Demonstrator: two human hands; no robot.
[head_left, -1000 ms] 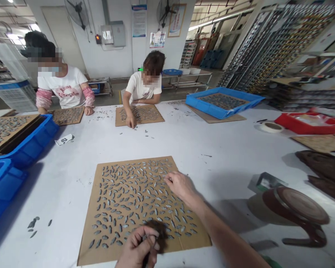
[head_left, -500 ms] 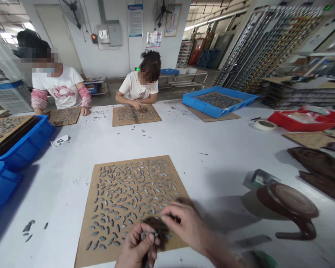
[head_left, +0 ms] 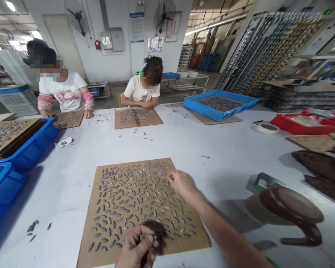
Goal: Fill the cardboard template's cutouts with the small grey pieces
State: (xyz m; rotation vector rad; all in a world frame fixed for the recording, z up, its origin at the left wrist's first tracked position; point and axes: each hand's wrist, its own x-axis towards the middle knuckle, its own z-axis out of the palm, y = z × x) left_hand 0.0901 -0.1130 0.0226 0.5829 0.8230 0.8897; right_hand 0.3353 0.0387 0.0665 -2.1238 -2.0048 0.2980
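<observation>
A brown cardboard sheet (head_left: 184, 238) lies on the white table (head_left: 184, 145) in front of me, covered with several small grey pointed pieces (head_left: 134, 197). My left hand (head_left: 136, 247) is closed at the sheet's near edge around a dark fuzzy bunch (head_left: 158, 229) and some small pieces. My right hand (head_left: 181, 184) reaches to the sheet's far right part, fingers curled down onto the grey pieces there. What its fingertips hold is hidden.
Two people sit across the table at their own cardboard sheets (head_left: 138, 117) (head_left: 68, 119). Blue bins (head_left: 30, 149) stand at the left, a blue tray (head_left: 220, 106) and a red tray (head_left: 307, 124) at the far right. A round brown stand (head_left: 296, 206) and a tape roll (head_left: 268, 128) are on the right.
My right hand drew back to the bunch in my left hand, then reached out again to the sheet's far right side. The left hand stayed put.
</observation>
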